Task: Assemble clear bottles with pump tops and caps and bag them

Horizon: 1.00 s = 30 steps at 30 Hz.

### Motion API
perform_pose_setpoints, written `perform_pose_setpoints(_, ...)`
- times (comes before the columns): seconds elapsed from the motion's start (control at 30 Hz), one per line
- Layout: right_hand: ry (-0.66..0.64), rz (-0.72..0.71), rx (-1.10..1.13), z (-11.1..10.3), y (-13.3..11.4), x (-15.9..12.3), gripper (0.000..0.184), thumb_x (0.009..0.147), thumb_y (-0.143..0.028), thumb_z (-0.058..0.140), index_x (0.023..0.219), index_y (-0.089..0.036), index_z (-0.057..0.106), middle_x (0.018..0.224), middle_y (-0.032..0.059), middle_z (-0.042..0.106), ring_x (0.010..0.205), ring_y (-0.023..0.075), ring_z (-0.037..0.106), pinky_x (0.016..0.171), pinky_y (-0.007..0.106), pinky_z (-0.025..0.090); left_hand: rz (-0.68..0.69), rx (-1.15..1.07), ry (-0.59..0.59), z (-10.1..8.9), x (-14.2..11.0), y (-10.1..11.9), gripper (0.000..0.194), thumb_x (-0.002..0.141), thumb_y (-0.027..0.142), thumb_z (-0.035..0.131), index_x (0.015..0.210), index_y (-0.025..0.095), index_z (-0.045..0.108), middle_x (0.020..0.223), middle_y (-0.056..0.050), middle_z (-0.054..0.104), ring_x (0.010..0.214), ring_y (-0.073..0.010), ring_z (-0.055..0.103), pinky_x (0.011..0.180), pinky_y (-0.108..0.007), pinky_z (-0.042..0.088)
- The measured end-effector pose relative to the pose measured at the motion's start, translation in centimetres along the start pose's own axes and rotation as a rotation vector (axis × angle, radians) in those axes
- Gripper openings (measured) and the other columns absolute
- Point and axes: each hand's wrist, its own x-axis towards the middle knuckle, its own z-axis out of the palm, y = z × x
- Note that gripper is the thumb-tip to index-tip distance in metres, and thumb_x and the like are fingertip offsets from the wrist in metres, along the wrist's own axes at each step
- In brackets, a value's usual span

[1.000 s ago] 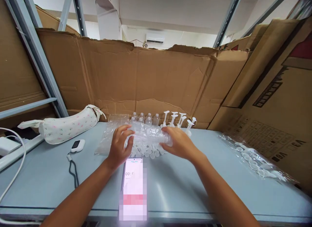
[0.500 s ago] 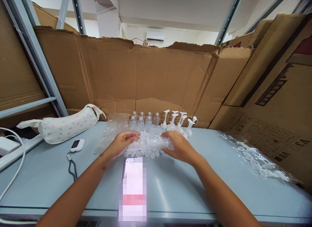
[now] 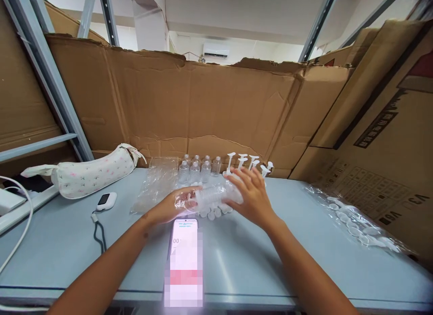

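A clear ribbed plastic bottle (image 3: 213, 195), with thin clear film about its left end, lies sideways between my hands above the table. My left hand (image 3: 181, 202) grips the left end, its fingers partly behind the film. At the right end is my right hand (image 3: 252, 193), fingers spread and raised, the thumb close under the bottle; whether it touches cannot be made out. Several small white round parts (image 3: 211, 214) show beneath the bottle. Behind it stand several clear bottles (image 3: 195, 169) and, partly hidden by my right hand, several white pump heads (image 3: 242, 159).
A phone (image 3: 184, 261) lies in front of my hands. Flat clear bags (image 3: 154, 184) are left of the bottles; a bag of white parts (image 3: 355, 224) lies at right. A patterned pouch (image 3: 96, 174) and small white device (image 3: 107, 201) sit left. Cardboard (image 3: 203, 103) walls the back.
My right hand has loosened from the bottle, its fingers lifting and spreading. My left hand has turned, and film now stretches over its fingers. The bottle has tilted and shifted slightly right.
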Motion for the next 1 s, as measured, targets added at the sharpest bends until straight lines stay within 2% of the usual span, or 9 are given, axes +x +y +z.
perform_pose_setpoints(0.07, 0.118, 0.113, -0.035, -0.2, 0.7, -0.1, 0.067, 0.075, -0.047, 0.065, 0.133, -0.026, 0.039, 0.143, 0.0107, 0.036, 0.134, 0.0336, 0.026, 0.109, 0.057, 0.015, 0.011, -0.019, 0.086, 0.0, 0.0, 0.3, 0.055, 0.074, 0.036, 0.069, 0.126, 0.022, 0.055, 0.116, -0.009, 0.06, 0.097, -0.0216, 0.06, 0.082, -0.033, 0.047)
perform_pose_setpoints(0.13, 0.183, 0.273, 0.048, -0.2, 1.5, -0.2, 0.075, 0.075, -0.047, 0.065, 0.138, -0.025, 0.032, 0.147, 0.0125, 0.027, 0.137, 0.0341, 0.019, 0.108, 0.058, 0.017, 0.013, -0.053, 0.165, 0.0, -0.1, 0.7, 0.058, 0.073, 0.039, 0.069, 0.127, 0.025, 0.054, 0.107, -0.007, 0.063, 0.092, -0.0204, 0.062, 0.081, -0.033, 0.046)
perform_pose_setpoints(0.2, 0.191, 0.479, 0.29, 0.0, 2.4, -0.5, 0.075, 0.074, -0.048, 0.065, 0.138, -0.025, 0.031, 0.142, 0.0142, 0.037, 0.132, 0.0324, 0.032, 0.104, 0.057, 0.026, 0.019, -0.12, 0.203, 0.1, 0.0, 0.8, 0.062, 0.073, 0.041, 0.069, 0.13, 0.024, 0.051, 0.096, -0.006, 0.065, 0.087, -0.0195, 0.062, 0.078, -0.032, 0.045)
perform_pose_setpoints(0.3, 0.067, 0.803, 0.863, 0.8, 3.4, -0.7, 0.052, 0.073, -0.053, 0.063, 0.114, -0.023, 0.053, 0.106, 0.0097, 0.063, 0.095, 0.0251, 0.062, 0.088, 0.048, 0.046, 0.021, -0.229, 0.18, 0.2, 0.3, 0.5, 0.068, 0.072, 0.043, 0.07, 0.133, 0.022, 0.047, 0.09, -0.006, 0.068, 0.083, -0.018, 0.063, 0.074, -0.028, 0.044)
perform_pose_setpoints(0.4, -0.02, 0.978, 1.233, 1.4, 3.4, -0.6, 0.037, 0.07, -0.053, 0.067, 0.081, -0.018, 0.06, 0.081, 0.0038, 0.065, 0.069, 0.0172, 0.065, 0.069, 0.034, 0.052, 0.026, -0.302, 0.141, 0.2, 0.7, -0.1, 0.067, 0.072, 0.042, 0.071, 0.132, 0.021, 0.048, 0.095, -0.007, 0.068, 0.088, -0.0177, 0.062, 0.076, -0.027, 0.043)
perform_pose_setpoints(0.53, 0.085, 1.052, 1.29, 1.4, 3.2, -0.4, 0.035, 0.064, -0.047, 0.074, 0.074, -0.017, 0.059, 0.076, 0.0012, 0.065, 0.059, 0.0125, 0.064, 0.052, 0.022, 0.047, 0.03, -0.353, 0.121, -0.2, 1.2, -0.9, 0.059, 0.075, 0.038, 0.07, 0.129, 0.022, 0.05, 0.106, -0.008, 0.066, 0.1, -0.0193, 0.061, 0.089, -0.031, 0.042)
perform_pose_setpoints(0.73, 0.359, 1.09, 1.354, 0.7, 4.6, -0.7, 0.035, 0.065, -0.044, 0.074, 0.076, -0.02, 0.051, 0.083, 0.0001, 0.067, 0.058, 0.0132, 0.066, 0.048, 0.022, 0.047, 0.044, -0.372, 0.2, -1.0, 1.5, -1.8, 0.047, 0.077, 0.032, 0.068, 0.121, 0.023, 0.057, 0.107, -0.006, 0.064, 0.096, -0.0166, 0.06, 0.095, -0.036, 0.043)
perform_pose_setpoints(0.8, 0.339, 1.093, 1.386, 0.7, 4.6, -0.7, 0.034, 0.068, -0.046, 0.071, 0.08, -0.022, 0.051, 0.088, 0.0006, 0.067, 0.059, 0.0133, 0.066, 0.049, 0.023, 0.049, 0.041, -0.387, 0.211, -1.0, 1.5, -1.9, 0.045, 0.077, 0.032, 0.068, 0.12, 0.023, 0.058, 0.103, -0.006, 0.064, 0.097, -0.0168, 0.059, 0.095, -0.037, 0.044)
perform_pose_setpoints(1.0, 0.112, 1.103, 1.42, 1.9, 2.4, -0.5, 0.036, 0.071, -0.044, 0.07, 0.098, -0.024, 0.056, 0.09, -0.0009, 0.063, 0.062, 0.015, 0.068, 0.054, 0.027, 0.054, 0.017, -0.414, 0.201, -0.6, 1.4, -1.7, 0.043, 0.077, 0.032, 0.067, 0.119, 0.023, 0.059, 0.101, -0.006, 0.062, 0.098, -0.0169, 0.058, 0.094, -0.039, 0.046)
